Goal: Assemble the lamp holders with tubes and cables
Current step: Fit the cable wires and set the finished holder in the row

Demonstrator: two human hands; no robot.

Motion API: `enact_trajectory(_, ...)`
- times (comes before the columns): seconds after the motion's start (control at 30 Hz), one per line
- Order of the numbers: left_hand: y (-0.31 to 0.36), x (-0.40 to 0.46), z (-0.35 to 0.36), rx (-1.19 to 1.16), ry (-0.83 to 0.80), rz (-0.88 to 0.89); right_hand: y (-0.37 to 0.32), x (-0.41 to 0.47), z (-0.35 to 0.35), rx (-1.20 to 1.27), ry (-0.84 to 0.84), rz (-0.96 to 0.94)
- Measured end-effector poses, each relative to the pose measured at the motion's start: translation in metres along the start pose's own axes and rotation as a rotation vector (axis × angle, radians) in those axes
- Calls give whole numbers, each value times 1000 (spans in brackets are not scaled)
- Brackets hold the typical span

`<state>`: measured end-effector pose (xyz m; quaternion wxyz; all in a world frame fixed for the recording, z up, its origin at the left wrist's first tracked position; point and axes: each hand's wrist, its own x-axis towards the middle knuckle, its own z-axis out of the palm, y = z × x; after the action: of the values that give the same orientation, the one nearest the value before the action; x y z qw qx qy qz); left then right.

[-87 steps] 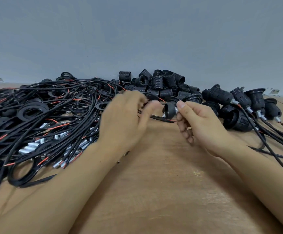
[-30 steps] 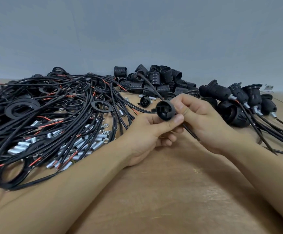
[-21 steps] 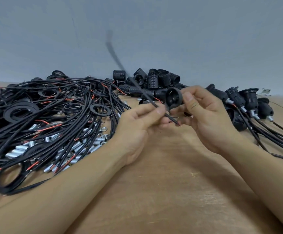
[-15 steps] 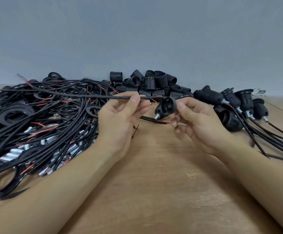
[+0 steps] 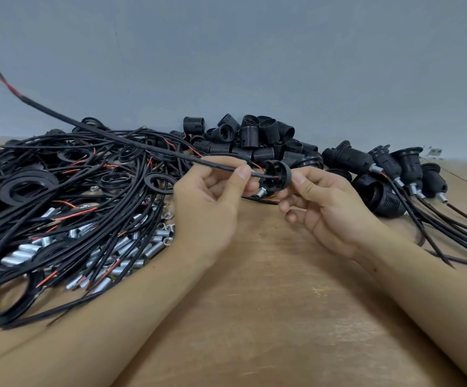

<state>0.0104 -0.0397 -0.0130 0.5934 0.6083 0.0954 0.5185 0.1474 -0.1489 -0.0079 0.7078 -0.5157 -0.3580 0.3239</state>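
My right hand (image 5: 321, 208) grips a black lamp holder cap (image 5: 278, 174) with a short silver tube (image 5: 260, 193) sticking out of its lower left side. My left hand (image 5: 212, 202) pinches a black cable (image 5: 115, 139) between thumb and forefinger, just left of the cap. The cable's near end, with a red wire showing, reaches into the cap's open side. Its far end rises up to the left, above the table.
A tangle of black cables and flat rings (image 5: 45, 185) covers the left of the wooden table (image 5: 268, 303), with silver tubes (image 5: 131, 247) under it. Loose threaded holder bodies (image 5: 254, 138) are piled at the back. Assembled holders with cables (image 5: 388, 174) lie at the right.
The cable's free end has swung up and to the left. My left hand has brought its near end into the cap's open side; the cap has turned slightly in my right hand.
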Motion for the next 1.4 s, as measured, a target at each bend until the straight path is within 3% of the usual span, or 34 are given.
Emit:
enact_trajectory(0.27,-3,1,-1,32,-28,-8,-2,-3,2,-4,-10,-14)
enact_trajectory(0.47,-5,1,-5,74,-108,-216,-7,-6,4,-265,-2,-201)
enact_trajectory(0.6,-2,2,-5,71,-178,-331,-7,-6,4,-404,55,-211)
enact_trajectory(0.67,2,5,-2,-12,-120,-384,-11,-5,2,-380,98,-186)
enact_trajectory(0.73,7,11,-2,-161,50,-413,-17,-3,-3,-351,135,-179)
enact_trajectory(0.83,8,16,-11,-224,197,-371,-23,-4,-8,-422,147,-208)
enact_trajectory(1.0,8,13,-15,-211,73,-479,-34,-8,-13,-747,139,-345)
enact_trajectory(1.13,11,16,-17,-296,16,-531,-48,-12,-16,-621,84,-314)
enact_trajectory(1.2,10,14,-16,-217,-31,-446,-50,-14,-16,-544,14,-214)
enact_trajectory(1.3,4,5,-12,26,-150,-231,-42,-14,-15,-722,-84,-185)
enact_trajectory(1.4,0,-2,-7,118,-265,-218,-34,-14,-10,-844,-100,-242)
